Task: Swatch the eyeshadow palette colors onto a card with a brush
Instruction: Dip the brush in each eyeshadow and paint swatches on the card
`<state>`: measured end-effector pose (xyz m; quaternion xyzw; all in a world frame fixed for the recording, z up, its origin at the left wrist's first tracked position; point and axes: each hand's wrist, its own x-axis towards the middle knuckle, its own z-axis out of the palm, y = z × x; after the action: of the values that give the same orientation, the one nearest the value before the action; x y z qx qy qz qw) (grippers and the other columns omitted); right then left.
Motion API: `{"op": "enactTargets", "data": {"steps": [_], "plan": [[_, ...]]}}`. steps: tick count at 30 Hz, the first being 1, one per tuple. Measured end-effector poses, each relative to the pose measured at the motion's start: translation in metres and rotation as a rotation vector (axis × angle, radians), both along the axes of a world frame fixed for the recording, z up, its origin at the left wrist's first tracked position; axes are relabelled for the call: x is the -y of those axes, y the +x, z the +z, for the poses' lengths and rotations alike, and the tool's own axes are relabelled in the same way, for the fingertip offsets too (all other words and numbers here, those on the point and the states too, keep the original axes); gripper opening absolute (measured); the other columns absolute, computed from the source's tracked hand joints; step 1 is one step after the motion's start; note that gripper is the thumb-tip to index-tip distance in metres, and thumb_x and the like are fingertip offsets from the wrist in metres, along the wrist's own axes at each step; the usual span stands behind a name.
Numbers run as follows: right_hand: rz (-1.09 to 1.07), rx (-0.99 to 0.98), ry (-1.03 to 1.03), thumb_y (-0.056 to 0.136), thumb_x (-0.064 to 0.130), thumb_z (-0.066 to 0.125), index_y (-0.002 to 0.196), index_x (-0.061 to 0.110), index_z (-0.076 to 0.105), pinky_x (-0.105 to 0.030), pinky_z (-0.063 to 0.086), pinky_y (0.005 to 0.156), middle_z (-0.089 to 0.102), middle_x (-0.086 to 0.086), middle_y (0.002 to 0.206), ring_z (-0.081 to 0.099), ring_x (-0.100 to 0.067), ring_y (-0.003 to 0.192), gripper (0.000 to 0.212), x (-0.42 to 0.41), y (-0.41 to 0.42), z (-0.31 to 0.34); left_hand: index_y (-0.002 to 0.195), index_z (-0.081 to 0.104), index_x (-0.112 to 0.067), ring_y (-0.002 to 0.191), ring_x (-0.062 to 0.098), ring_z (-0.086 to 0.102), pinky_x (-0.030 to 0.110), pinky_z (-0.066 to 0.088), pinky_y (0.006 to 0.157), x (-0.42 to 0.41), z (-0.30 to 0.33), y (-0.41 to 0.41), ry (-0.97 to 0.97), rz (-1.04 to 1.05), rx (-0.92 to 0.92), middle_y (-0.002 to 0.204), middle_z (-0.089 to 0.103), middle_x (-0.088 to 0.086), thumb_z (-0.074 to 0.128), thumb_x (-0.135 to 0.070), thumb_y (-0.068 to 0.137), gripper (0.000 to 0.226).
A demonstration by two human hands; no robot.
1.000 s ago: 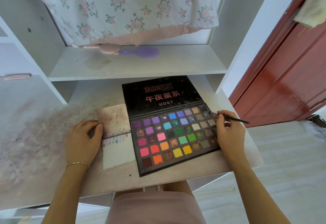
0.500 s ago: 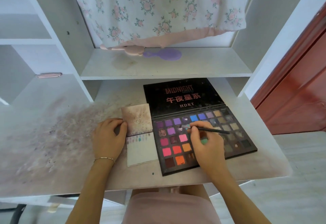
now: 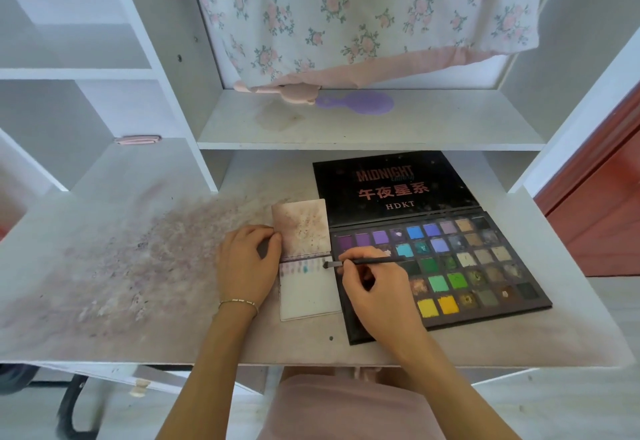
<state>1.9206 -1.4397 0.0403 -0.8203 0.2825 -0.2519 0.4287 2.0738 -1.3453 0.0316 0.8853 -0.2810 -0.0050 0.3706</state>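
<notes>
I am at the laying-down step: the brush (image 3: 363, 261) is loaded and its tip sits at the right end of the row of swatches on the card (image 3: 309, 292).

Right hand (image 3: 375, 292): it pinches the brush near the front of the handle, fingers curled round it. The handle runs out to the right, over the palette (image 3: 481, 266). The tip points left and meets the card at its right edge, just where the row of small colour marks ends. Whether the bristles press or only touch, I cannot tell.

Left hand (image 3: 247, 266): it rests on the desk (image 3: 138, 283) at the left edge of the card, fingers loosely bent, with the fingertips against the card's edge. It steadies the card and does not grasp it.

Position of the parts: the card lies flat on the desk, touching the left side of the open palette. A stained second sheet (image 3: 300, 228) lies just beyond it. The palette lies open, lid laid back toward the far side, pans facing up.

Progress, as I judge it: one row of marks runs across the far end of the card; the larger near part is bare, so many colours remain.

Next move calls for:
1. A short, light stroke toward me, clear of the neighbouring mark.
2. A firm left hand, so the card does not slide.
3. Then a lift of the brush to the right, to the next unused pan.
</notes>
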Motion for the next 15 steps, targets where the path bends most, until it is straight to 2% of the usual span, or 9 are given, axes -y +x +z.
{"op": "enactTargets", "data": {"steps": [4,6,9,15], "plan": [[-0.002,-0.030,-0.008,0.087,0.022,0.051,0.092,0.027,0.060,-0.026,0.053,0.073,0.065,0.005,0.086,0.060,-0.007,0.080,0.012,0.0003,0.0015,-0.0023,0.092,0.069,-0.013,0.102,0.024,0.050,0.042,0.037,0.094,0.0001,-0.0005,0.0005,-0.011,-0.003,-0.002,0.103,0.065,0.002,0.055,-0.020,0.087,0.017],[0.000,-0.038,-0.011,0.087,0.022,0.051,0.091,0.027,0.060,-0.024,0.052,0.070,0.065,0.005,0.084,0.060,-0.006,0.077,0.011,0.0005,0.0018,-0.0024,0.092,0.069,-0.013,0.102,0.024,0.050,0.042,0.037,0.094,0.0000,-0.0006,0.0007,-0.010,-0.006,-0.002,0.103,0.065,0.002,0.055,-0.020,0.087,0.017],[0.008,-0.049,-0.028,0.087,0.020,0.052,0.086,0.032,0.056,-0.014,0.047,0.063,0.061,0.009,0.077,0.057,-0.002,0.070,0.012,0.0007,0.0008,-0.0025,0.093,0.069,-0.012,0.102,0.024,0.050,0.042,0.037,0.095,0.0001,-0.0012,0.0008,-0.012,-0.007,0.002,0.102,0.065,0.003,0.055,-0.020,0.087,0.017],[0.004,-0.053,-0.005,0.088,0.019,0.052,0.087,0.029,0.058,-0.017,0.049,0.066,0.063,0.007,0.080,0.058,-0.005,0.073,0.012,0.0009,0.0012,-0.0014,0.092,0.070,-0.012,0.103,0.024,0.050,0.042,0.036,0.095,0.0003,-0.0018,0.0014,-0.006,-0.007,0.008,0.103,0.065,0.003,0.055,-0.021,0.087,0.018]]}}
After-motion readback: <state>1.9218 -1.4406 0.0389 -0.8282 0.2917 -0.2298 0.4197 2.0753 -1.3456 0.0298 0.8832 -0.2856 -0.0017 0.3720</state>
